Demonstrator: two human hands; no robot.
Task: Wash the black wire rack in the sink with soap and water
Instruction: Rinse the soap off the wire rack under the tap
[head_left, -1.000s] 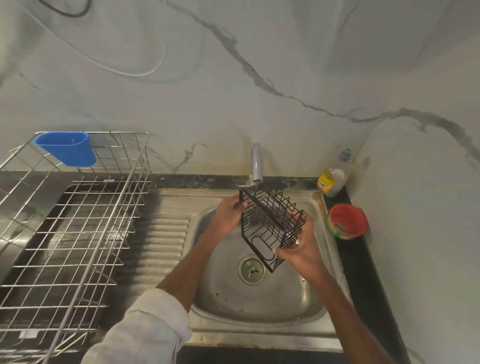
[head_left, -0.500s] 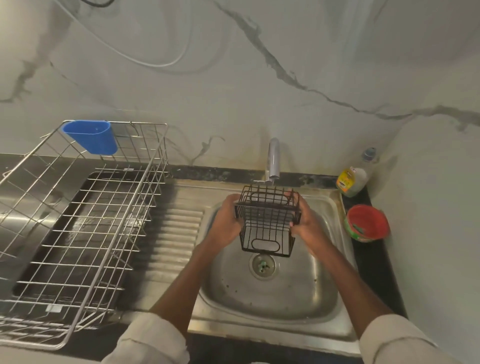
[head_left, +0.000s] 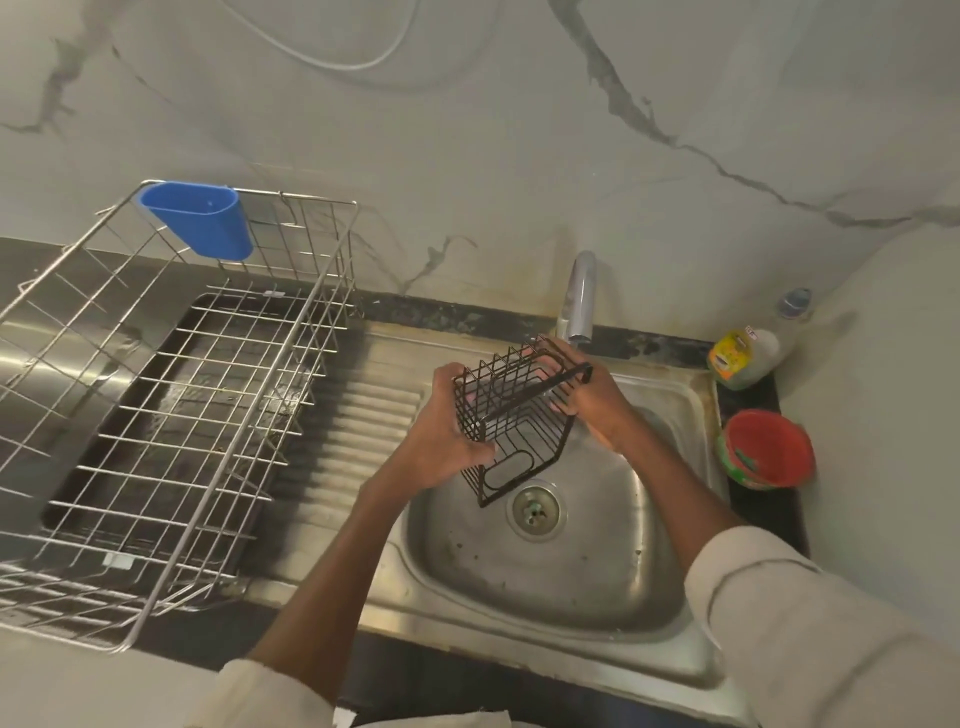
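Both hands (head_left: 447, 441) grip black wire rack (head_left: 514, 421) above sink (head_left: 545, 582).

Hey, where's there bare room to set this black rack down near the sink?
The ribbed drainboard, between the dish rack and the sink bowl, is bare. So is the bowl floor around the drain. The right ledge is crowded: soap bottle and red tub. Both hands hold the black rack.
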